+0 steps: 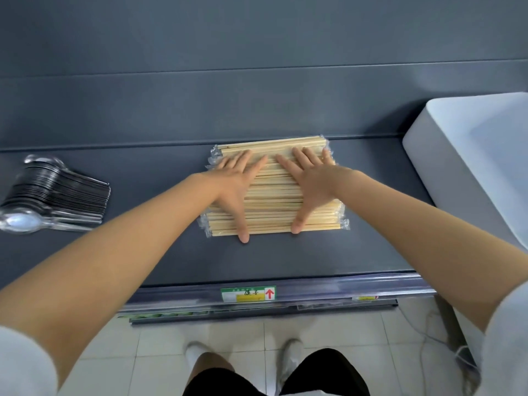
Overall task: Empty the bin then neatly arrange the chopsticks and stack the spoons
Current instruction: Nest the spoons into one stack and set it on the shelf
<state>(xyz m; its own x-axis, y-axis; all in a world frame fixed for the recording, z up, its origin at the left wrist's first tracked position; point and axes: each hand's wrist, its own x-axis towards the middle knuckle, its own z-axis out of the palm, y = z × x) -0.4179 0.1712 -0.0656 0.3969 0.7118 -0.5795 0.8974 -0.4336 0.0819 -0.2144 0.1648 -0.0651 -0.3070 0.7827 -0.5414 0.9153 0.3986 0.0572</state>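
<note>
A flat block of wrapped wooden chopsticks [274, 195] lies side by side on the dark grey shelf [160, 252], at its middle. My left hand [237, 181] lies flat on the block's left part, fingers spread, thumb stretched down to the near edge. My right hand [308, 178] presses flat on the right part in the same way, its thumb at the near edge too. A stack of clear plastic spoons [57, 192] lies at the shelf's left end, apart from both hands. The white bin [445, 155] stands tilted at the right end, its inside looking bare.
A grey back panel rises behind the shelf. A price strip with a green and yellow label [248, 293] runs along the shelf's front edge. Below are a tiled floor, my legs and white shoes, and a white cable at the right.
</note>
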